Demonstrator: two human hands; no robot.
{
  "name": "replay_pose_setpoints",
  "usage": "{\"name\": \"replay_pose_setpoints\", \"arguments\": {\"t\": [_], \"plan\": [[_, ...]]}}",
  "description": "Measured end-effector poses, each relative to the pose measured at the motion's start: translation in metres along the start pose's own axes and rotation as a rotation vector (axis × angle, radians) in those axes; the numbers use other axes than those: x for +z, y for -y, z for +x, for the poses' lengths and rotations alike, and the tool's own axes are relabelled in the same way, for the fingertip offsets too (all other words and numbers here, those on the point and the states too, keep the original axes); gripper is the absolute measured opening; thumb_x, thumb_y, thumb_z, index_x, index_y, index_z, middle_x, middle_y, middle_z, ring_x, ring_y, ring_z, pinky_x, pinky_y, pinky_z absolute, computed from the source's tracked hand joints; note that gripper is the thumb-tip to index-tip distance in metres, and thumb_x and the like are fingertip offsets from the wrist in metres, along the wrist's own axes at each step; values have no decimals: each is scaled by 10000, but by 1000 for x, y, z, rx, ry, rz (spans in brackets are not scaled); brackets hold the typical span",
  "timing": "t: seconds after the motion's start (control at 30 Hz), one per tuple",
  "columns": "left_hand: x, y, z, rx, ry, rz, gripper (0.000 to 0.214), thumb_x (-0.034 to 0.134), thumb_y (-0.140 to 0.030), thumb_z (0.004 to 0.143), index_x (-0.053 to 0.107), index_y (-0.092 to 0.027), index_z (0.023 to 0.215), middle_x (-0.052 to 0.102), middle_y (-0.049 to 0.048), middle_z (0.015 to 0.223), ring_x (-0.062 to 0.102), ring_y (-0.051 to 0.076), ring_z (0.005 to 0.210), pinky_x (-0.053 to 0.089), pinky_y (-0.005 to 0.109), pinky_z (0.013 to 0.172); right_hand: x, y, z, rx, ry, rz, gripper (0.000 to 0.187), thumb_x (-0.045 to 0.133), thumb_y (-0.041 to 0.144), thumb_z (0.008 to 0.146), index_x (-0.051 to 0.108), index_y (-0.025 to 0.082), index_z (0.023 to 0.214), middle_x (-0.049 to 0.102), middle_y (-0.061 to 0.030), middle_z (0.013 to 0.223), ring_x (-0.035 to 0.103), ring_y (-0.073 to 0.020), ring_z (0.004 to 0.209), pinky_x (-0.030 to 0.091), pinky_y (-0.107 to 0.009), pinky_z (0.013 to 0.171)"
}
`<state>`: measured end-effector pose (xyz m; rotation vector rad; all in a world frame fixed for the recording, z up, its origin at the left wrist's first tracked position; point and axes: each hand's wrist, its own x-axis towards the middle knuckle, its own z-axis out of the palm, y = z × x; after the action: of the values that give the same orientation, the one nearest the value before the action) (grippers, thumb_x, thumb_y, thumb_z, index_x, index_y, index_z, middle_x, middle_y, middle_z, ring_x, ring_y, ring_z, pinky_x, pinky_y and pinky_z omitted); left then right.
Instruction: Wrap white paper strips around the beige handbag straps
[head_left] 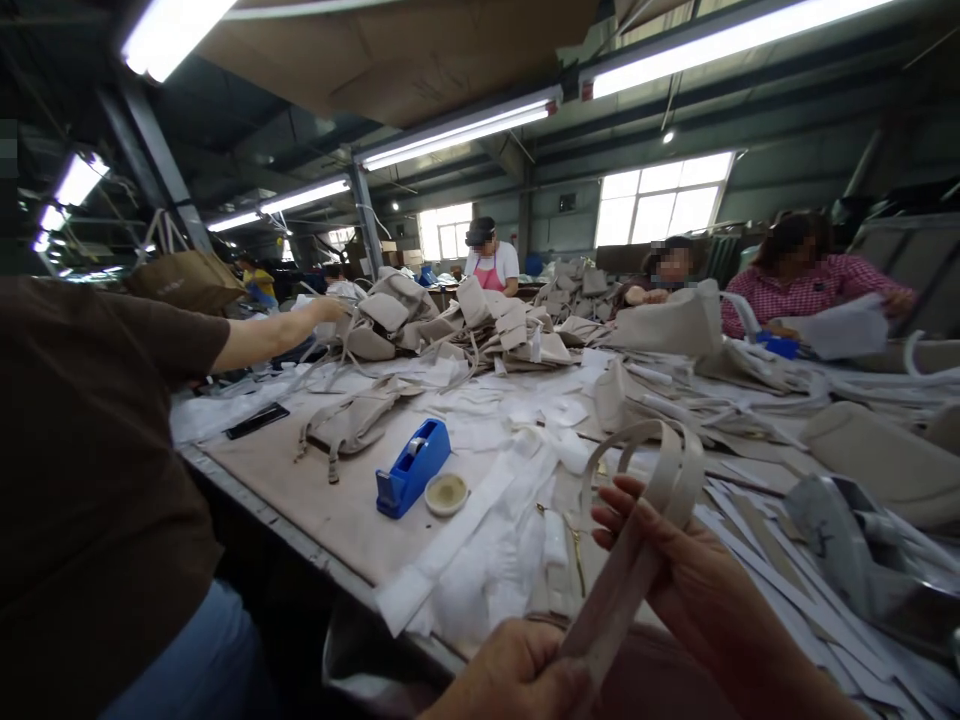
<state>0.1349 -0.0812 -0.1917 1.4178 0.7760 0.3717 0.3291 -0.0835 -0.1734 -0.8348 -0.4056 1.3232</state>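
Note:
A beige strap runs between both my hands and loops up over the table. My left hand sits at the bottom edge, fingers closed round the strap's lower end. Above and to the right, my right hand has its fingers curled about the strap's middle, just under the loop. Under the hands lie white paper strips and a beige bag part with a gold fitting.
A blue tape dispenser and a small round dish stand on the work table. Beige bags are piled in the middle. A person in a brown shirt reaches across at left. Other workers sit at the far right.

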Motion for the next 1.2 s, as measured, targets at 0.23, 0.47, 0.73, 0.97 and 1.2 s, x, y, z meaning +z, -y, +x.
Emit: {"name": "replay_pose_setpoints", "arguments": {"t": [0.23,0.47,0.73,0.97,1.2], "plan": [[-2,3,6,14,-7,17,296,498,-320,884,675,-137,733,598,-5,616,499,102,533,329,202,485,-6,-33,-9,149,80,-96,412,885,332,681,728,176,1028,788,-118,986,746,-262,874,607,-399,814],[-103,16,37,207,-576,762,376,409,-367,972,688,-166,820,702,71,770,635,190,749,480,299,746,-31,-7,17,-17,-145,-102,520,878,350,680,666,220,1137,748,-73,1165,733,-250,984,625,-299,810],[-194,96,114,-127,-744,1314,421,574,-442,872,690,-218,1208,363,165,1573,227,448,1456,191,682,1104,-47,-12,12,43,-218,-89,553,890,424,638,685,209,1104,765,-99,1105,734,-280,913,617,-362,759],[-186,66,110,2,-642,1349,242,531,-328,921,724,-190,972,675,148,1198,579,312,1161,424,466,988,-50,-11,7,27,-234,-69,514,892,390,637,707,198,1077,785,-96,982,734,-263,805,613,-395,731],[-138,44,63,293,-435,1296,323,580,-431,927,664,-182,739,649,60,764,592,204,778,452,334,751,-65,-14,10,61,-187,-53,479,879,336,671,689,233,1099,786,-64,943,734,-236,785,628,-365,734]]}}
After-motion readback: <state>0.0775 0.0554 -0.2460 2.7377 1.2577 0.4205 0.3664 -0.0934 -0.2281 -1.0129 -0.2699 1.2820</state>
